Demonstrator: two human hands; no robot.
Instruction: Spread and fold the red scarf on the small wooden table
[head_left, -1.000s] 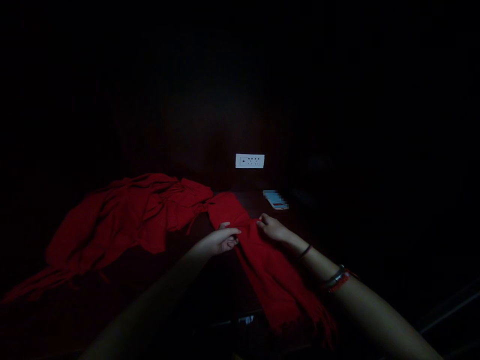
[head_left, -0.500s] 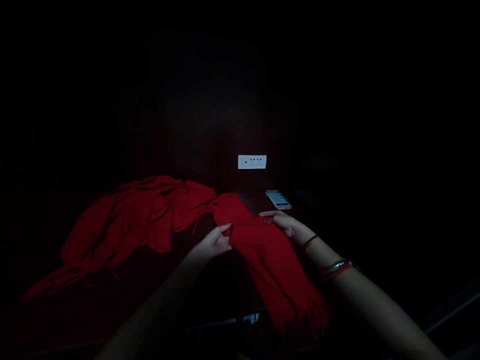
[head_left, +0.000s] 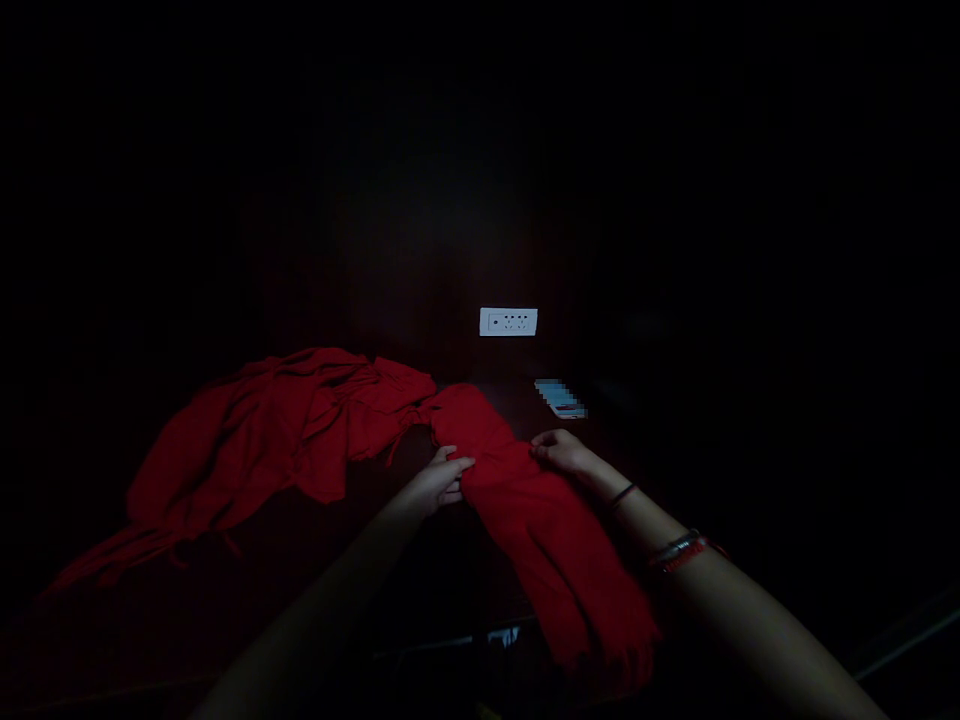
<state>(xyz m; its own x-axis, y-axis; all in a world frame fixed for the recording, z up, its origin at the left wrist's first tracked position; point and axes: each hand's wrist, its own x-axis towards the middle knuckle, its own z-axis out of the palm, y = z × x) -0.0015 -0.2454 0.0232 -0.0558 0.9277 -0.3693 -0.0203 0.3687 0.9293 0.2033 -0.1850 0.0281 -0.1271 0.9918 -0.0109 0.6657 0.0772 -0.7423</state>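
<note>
A red scarf [head_left: 540, 510] with a fringed end lies lengthwise in front of me, its fringe hanging toward the near edge at the lower right. My left hand [head_left: 441, 480] is at its left edge, thumb and finger closed on the cloth, the other fingers curled beside it. On the opposite edge, my right hand [head_left: 561, 450] pinches the fabric between fingertips. Farther left lies a bunched heap of red cloth [head_left: 255, 440] with loose tassels; it meets the scarf near the middle, and I cannot tell whether both are one piece.
A phone [head_left: 561, 398] with a blurred screen lies on the dark table [head_left: 517, 400] beyond my right hand. Behind it, a white wall socket [head_left: 508, 322] is set in the dark wall. The surroundings are very dark.
My right hand has drawn its fingers together into a pinch at the scarf's edge. The left hand's fingers have shifted slightly on the cloth. The scarf's upper part lies a little flatter.
</note>
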